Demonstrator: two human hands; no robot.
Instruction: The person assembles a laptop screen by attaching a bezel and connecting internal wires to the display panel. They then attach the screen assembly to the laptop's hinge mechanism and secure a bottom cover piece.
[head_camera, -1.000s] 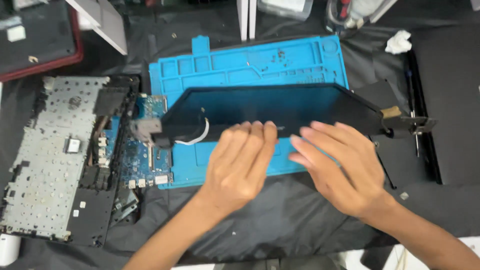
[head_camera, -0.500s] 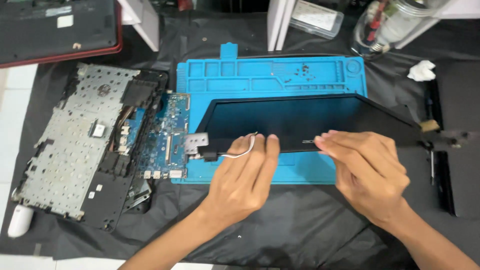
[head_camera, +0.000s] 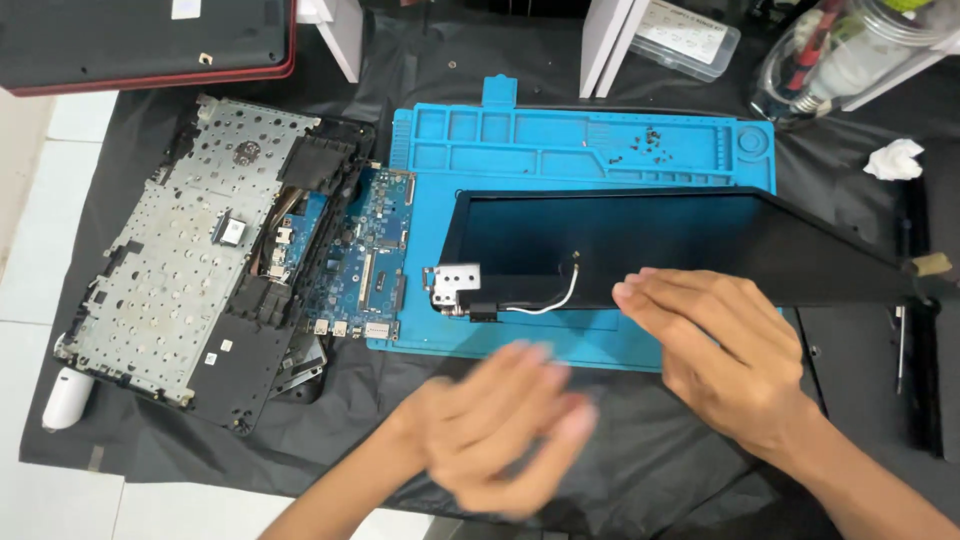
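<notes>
A black laptop screen panel (head_camera: 650, 245) lies on a blue silicone work mat (head_camera: 560, 150), with a metal hinge (head_camera: 455, 285) and a white cable (head_camera: 560, 295) at its left corner. My right hand (head_camera: 730, 355) rests palm down on the panel's near edge, fingers spread. My left hand (head_camera: 500, 430) is blurred, over the black cloth in front of the mat, fingers apart and holding nothing.
A blue circuit board (head_camera: 365, 255) lies at the mat's left edge beside a dismantled laptop base with a metal keyboard plate (head_camera: 175, 270). Small screws (head_camera: 640, 145) sit in the mat's tray. A laptop lid (head_camera: 140, 45), a plastic box (head_camera: 685, 35) and a jar (head_camera: 840, 55) stand behind.
My left hand has come off the screen panel and pulled back toward me, now blurred. The right hand stays on the panel. The view has shifted, so the scene sits lower and further right.
</notes>
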